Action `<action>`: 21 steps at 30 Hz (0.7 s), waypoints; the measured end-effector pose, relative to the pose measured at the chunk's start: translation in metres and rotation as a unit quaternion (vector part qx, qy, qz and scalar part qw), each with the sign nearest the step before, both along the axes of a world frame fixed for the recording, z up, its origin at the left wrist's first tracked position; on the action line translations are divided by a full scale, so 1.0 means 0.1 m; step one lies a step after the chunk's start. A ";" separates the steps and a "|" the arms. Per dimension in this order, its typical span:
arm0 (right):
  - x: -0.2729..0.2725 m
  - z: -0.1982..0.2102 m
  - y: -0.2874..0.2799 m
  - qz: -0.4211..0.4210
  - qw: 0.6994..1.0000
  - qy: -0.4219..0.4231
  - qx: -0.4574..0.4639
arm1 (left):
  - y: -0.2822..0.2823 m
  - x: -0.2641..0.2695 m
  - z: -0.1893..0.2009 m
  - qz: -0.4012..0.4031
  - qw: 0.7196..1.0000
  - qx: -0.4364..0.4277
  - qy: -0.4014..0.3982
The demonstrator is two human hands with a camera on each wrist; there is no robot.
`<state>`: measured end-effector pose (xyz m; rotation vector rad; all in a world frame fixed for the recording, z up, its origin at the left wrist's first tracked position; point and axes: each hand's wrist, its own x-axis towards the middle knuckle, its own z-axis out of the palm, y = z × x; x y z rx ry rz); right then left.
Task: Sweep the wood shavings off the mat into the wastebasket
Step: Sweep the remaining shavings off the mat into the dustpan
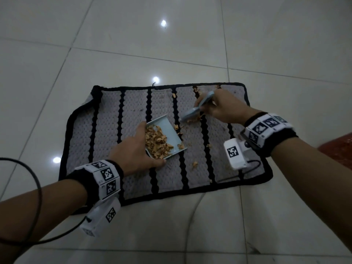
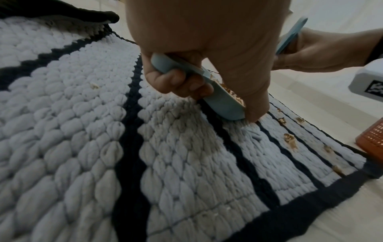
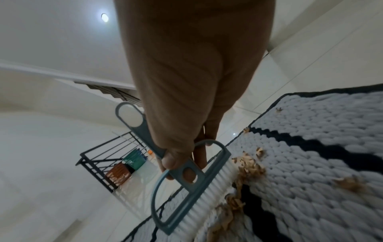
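1. Nearest us is our left hand (image 1: 136,151), fingers curled round the near edge of the dustpan (image 1: 167,136); in the left wrist view the fingers (image 2: 176,81) wrap under its rim.
2. We use the dustpan as our landmark. It sits on the mat (image 1: 106,141), mouth facing right, with a heap of shavings (image 1: 156,141) already inside.
3. Right of the dustpan and farther from us, our right hand (image 1: 222,109) pinches the handle of the brush (image 1: 196,110); the right wrist view shows the thumb on top of the handle and fingers beneath.
4. Its bristles press a small pile (image 3: 246,167) against the mat, just beyond the dustpan's mouth.
5. Loose bits (image 1: 194,164) lie right of the dustpan and nearer us, and a few more sit far beyond it near the mat's back edge.
6. We judge the job roughly half done: a good load is gathered, but strays remain and nothing has been tipped out.
7. To do this stroke well, we should keep the dustpan's lip flat against the knobbly weave, so that curls do not slip under.
8. Short, low strokes toward the mouth suit light shavings; a hard flick would scatter them.
9. An orange mesh wastebasket (image 2: 373,144) stands right of the dustpan, just off the mat's corner, so we should carry the load level.
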<state>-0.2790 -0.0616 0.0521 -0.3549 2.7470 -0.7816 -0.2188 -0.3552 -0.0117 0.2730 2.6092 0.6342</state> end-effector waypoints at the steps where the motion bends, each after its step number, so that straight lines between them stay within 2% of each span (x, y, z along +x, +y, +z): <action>1: 0.04 0.03 0.04 -0.009 1.000 0.006 -0.007 | 0.01 0.00 0.01 -0.001 1.000 -0.003 0.003; 4: -0.02 0.12 0.11 -0.046 0.998 0.038 -0.026 | 0.02 0.01 0.03 -0.002 1.000 -0.012 0.001; 8: -0.34 0.05 0.21 -0.132 0.984 0.117 0.002 | 0.04 0.01 0.04 -0.005 1.000 -0.015 -0.009; 11: -0.44 -0.08 0.26 -0.181 0.979 0.088 0.019 | 0.03 0.00 0.03 -0.005 1.000 -0.015 -0.014; 13: -0.38 -0.16 0.22 -0.175 0.982 0.064 0.023 | 0.03 -0.01 0.02 -0.004 1.000 -0.014 -0.014; 21: 0.39 -0.23 0.00 -0.115 0.991 0.073 -0.008 | 0.02 -0.02 -0.01 -0.008 1.000 -0.012 -0.017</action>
